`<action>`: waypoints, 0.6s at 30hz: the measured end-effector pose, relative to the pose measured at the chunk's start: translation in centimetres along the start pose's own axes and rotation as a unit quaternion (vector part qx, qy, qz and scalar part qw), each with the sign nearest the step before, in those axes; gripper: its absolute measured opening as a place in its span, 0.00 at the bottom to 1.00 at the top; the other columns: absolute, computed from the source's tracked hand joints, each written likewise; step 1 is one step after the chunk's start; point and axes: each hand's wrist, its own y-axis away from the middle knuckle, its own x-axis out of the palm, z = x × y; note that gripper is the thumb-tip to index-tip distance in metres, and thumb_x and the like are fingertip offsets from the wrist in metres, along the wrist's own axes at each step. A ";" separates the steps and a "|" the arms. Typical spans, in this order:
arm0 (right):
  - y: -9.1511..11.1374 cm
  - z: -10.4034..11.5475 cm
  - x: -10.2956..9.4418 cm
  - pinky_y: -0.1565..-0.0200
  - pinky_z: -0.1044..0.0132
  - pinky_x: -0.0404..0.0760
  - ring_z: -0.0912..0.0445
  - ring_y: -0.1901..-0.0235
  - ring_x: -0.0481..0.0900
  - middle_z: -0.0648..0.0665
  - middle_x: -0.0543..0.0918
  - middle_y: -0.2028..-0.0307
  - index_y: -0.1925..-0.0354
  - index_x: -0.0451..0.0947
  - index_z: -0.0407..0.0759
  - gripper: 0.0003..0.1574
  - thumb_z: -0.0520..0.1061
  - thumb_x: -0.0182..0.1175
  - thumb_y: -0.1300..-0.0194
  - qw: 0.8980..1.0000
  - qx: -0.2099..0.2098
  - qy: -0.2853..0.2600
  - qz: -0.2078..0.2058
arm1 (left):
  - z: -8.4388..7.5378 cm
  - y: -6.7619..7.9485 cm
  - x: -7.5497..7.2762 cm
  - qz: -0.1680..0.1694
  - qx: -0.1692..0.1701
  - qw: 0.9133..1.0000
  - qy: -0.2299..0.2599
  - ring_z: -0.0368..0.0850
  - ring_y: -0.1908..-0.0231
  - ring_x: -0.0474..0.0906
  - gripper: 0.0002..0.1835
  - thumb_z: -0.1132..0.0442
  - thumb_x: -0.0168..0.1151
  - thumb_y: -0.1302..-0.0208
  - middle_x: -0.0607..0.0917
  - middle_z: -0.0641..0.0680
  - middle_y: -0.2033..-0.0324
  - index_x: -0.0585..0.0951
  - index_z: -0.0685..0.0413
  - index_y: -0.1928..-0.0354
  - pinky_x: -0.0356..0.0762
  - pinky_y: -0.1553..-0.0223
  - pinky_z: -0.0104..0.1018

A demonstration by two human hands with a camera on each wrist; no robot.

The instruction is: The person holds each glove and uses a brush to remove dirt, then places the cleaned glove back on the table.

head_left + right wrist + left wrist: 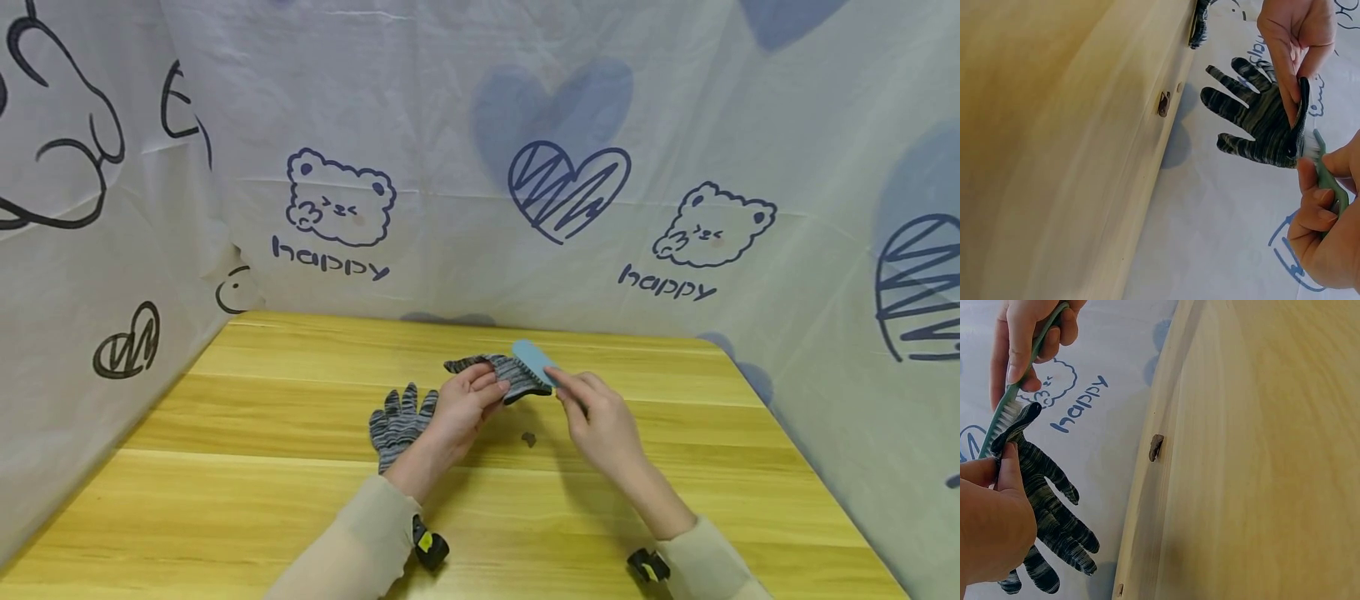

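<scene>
My left hand [463, 408] pinches a dark grey-streaked knit glove [1054, 512] near its cuff and holds it up over the table. In the right wrist view the fingers of that glove [1254, 115] spread away from the hand. My right hand [606, 423] grips a blue-green brush [534, 360] by its handle. White bristles [1007, 417] rest against the glove's dark cuff in the left wrist view. A matching glove [399, 423] lies flat on the table, left of my left forearm.
A small brown crumpled bit [528, 438] lies on the wooden table [300, 517] between my forearms. White cloth [450, 208] printed with hearts and bears hangs behind and at both sides. Both wrists carry black strapped cameras.
</scene>
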 end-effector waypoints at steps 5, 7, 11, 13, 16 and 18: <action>0.0 -0.4 0.0 0.77 0.68 0.73 0.60 0.77 0.70 0.44 0.87 0.58 0.36 0.82 0.46 0.23 0.36 0.62 0.26 1.000 0.010 0.001 -0.003 | 0.0 0.1 0.0 -0.001 0.000 1.000 -0.003 0.58 0.24 0.61 0.36 0.72 0.57 0.23 0.59 0.67 0.22 0.54 0.67 0.20 0.68 0.28 0.49; -0.1 -0.5 0.0 0.77 0.68 0.72 0.60 0.77 0.69 0.44 0.87 0.58 0.36 0.82 0.46 0.23 0.36 0.62 0.26 1.000 0.015 0.005 -0.005 | -0.1 0.1 0.0 -0.001 0.001 1.000 -0.005 0.58 0.24 0.60 0.36 0.72 0.57 0.23 0.59 0.67 0.22 0.54 0.67 0.20 0.68 0.28 0.49; -0.1 -0.6 0.0 0.79 0.69 0.71 0.60 0.78 0.69 0.43 0.87 0.59 0.36 0.82 0.45 0.23 0.36 0.61 0.26 0.999 0.033 0.009 -0.009 | 0.0 0.1 -0.1 -0.002 0.006 1.000 -0.006 0.58 0.24 0.61 0.36 0.72 0.57 0.23 0.59 0.67 0.22 0.54 0.67 0.20 0.68 0.28 0.49; -0.1 -0.7 -0.1 0.79 0.69 0.70 0.59 0.78 0.69 0.42 0.86 0.60 0.36 0.82 0.44 0.23 0.36 0.61 0.26 0.999 0.042 0.009 -0.014 | 0.0 0.1 -0.1 -0.005 0.007 1.000 -0.006 0.58 0.24 0.61 0.36 0.72 0.57 0.23 0.60 0.67 0.22 0.54 0.67 0.20 0.69 0.28 0.49; -0.2 -0.7 -0.1 0.78 0.69 0.72 0.58 0.76 0.71 0.41 0.86 0.59 0.36 0.82 0.42 0.23 0.34 0.62 0.27 0.999 0.046 0.003 -0.026 | -0.1 0.1 -0.1 -0.009 0.007 1.000 -0.004 0.57 0.24 0.61 0.36 0.72 0.57 0.23 0.60 0.67 0.22 0.54 0.67 0.20 0.69 0.28 0.49; -0.2 -0.6 -0.2 0.76 0.69 0.73 0.57 0.74 0.73 0.41 0.87 0.58 0.36 0.82 0.42 0.23 0.34 0.62 0.27 0.999 0.040 0.001 -0.035 | -0.1 0.1 0.0 -0.012 0.006 1.000 -0.001 0.57 0.24 0.61 0.36 0.73 0.57 0.23 0.60 0.67 0.22 0.53 0.67 0.20 0.69 0.28 0.49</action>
